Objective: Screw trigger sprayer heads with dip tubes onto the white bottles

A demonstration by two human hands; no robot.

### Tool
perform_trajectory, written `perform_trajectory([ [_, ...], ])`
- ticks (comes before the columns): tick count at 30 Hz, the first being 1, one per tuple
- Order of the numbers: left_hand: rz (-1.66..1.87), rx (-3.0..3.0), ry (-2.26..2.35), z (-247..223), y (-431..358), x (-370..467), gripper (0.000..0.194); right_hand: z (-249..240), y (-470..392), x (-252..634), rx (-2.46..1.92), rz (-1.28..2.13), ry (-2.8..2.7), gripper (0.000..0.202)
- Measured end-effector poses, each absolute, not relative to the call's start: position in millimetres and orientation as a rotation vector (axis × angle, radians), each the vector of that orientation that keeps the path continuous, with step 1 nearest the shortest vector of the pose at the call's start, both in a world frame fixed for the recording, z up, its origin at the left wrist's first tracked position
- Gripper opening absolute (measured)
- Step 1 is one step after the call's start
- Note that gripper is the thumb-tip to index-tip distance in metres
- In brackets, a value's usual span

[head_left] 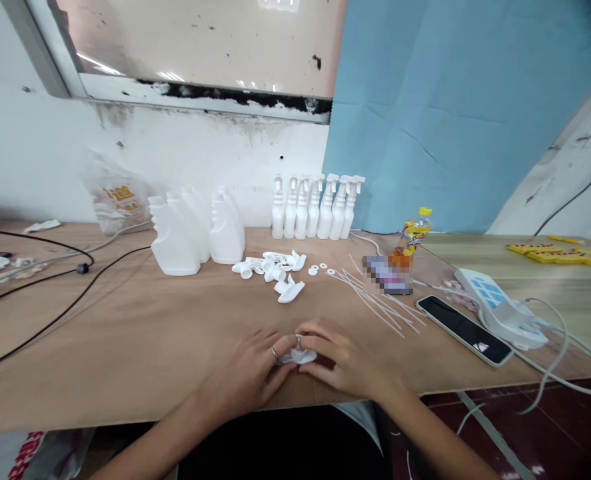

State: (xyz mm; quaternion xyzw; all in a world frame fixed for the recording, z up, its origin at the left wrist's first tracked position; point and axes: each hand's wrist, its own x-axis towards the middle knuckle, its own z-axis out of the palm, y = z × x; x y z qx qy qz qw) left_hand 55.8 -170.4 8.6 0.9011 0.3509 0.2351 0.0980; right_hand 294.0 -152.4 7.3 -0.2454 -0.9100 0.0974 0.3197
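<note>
White plastic, the small spray head [304, 357] sits between the left hand [261, 363] and right hand [344, 359], both curled in with fingertips pinching it, seemingly lengthwise from side to side, equally near each, by the desk's [125, 373] front edge.

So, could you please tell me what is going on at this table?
Someone holds a small white part, perhaps a spray head, between the left-hand grip and right-hand grip, near the front of the table. Beyond lie loose spray heads and thin tubes. Slim bottles stand in a row at the back, some with heads on; big bottles stand to their left, the front ones without.
</note>
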Motion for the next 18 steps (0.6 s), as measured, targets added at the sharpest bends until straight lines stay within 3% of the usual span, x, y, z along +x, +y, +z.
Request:
perform_trajectory([
  [8,0.748,2.836,0.968,1.3,-163.8,53.3,0.017,5.2,-150.3,294.2,-0.573,0.274,-2.411,0.015],
  [12,0.71,2.805,0.988,1.5,-164.5,50.3,0.014,13.6,-150.0,296.2,-0.61,0.327,-2.413,0.026],
  [15,0.727,2.728,1.046,-1.3,-165.2,49.9,0.013,23.4,-141.3,314.9,-0.831,0.349,-2.316,0.046],
  [18,0.745,2.603,1.086,-3.4,-165.8,51.9,0.023,27.5,-122.4,351.9,-1.239,0.118,-2.186,0.041],
])
